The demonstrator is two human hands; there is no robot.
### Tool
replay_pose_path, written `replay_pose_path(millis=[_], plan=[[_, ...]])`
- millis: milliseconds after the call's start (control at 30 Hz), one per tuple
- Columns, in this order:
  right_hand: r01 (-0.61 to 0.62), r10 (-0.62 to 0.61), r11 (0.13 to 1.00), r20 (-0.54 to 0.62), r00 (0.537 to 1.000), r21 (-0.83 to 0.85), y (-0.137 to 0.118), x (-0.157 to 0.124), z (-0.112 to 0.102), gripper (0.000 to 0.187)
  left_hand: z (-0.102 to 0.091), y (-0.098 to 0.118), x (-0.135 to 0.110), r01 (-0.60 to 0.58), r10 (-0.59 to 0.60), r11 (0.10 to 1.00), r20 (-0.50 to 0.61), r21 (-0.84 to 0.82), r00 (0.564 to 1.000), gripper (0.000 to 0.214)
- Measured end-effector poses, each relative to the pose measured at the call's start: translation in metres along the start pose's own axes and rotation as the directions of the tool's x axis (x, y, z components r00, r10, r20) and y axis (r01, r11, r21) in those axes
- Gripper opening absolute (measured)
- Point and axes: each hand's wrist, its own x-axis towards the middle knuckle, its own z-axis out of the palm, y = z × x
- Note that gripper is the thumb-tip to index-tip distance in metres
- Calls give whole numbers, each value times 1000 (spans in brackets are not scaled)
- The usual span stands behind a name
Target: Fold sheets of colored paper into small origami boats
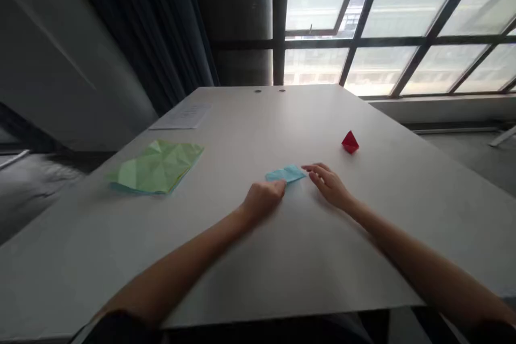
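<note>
A small folded piece of light blue paper [285, 173] lies low over the middle of the white table. My left hand [264, 198] pinches its near edge between thumb and curled fingers. Just to the right of the paper is my right hand [328, 184], its fingers stretched out and slightly apart, the fingertips close to the paper's right corner. Whether those fingertips touch the paper I cannot tell. Beyond my right hand stands a small red folded paper shape [350, 142] with a pointed top.
On the left of the white table [250, 263] lies a stack of creased paper sheets [159, 166], green on top with blue beneath. A printed white sheet [182, 116] rests farther back near the left edge. Dark curtains [149, 27] and large windows [379, 16] stand behind the table.
</note>
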Motion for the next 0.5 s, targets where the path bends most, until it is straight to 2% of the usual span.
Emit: replay_pose_path(millis=[100,133,167,233,300,333,400,500], plan=[[-142,149,982,-47,988,120,10,1,5,39,-13,-3,5,138,-188,955,-178,-263,966,32],[-174,182,970,-37,983,169,12,1,6,41,-15,-5,6,173,-267,905,-201,-389,943,33],[-204,210,953,-2,978,223,13,1,8,46,-15,-6,8,198,-350,817,-194,-541,916,34],[-231,220,914,73,973,334,11,0,12,57,-12,-7,11,221,-486,556,-97,-801,868,35],[-229,193,856,123,973,463,5,0,14,64,-6,-7,13,227,-541,287,38,-931,840,36],[-231,181,818,146,973,527,2,0,15,65,-3,-5,14,230,-548,190,92,-954,831,35],[-261,182,752,190,965,605,-5,-1,15,64,1,-2,13,247,-547,78,166,-966,821,35],[-291,198,744,217,956,602,-8,-1,14,57,0,2,13,286,-524,18,235,-958,819,35]])
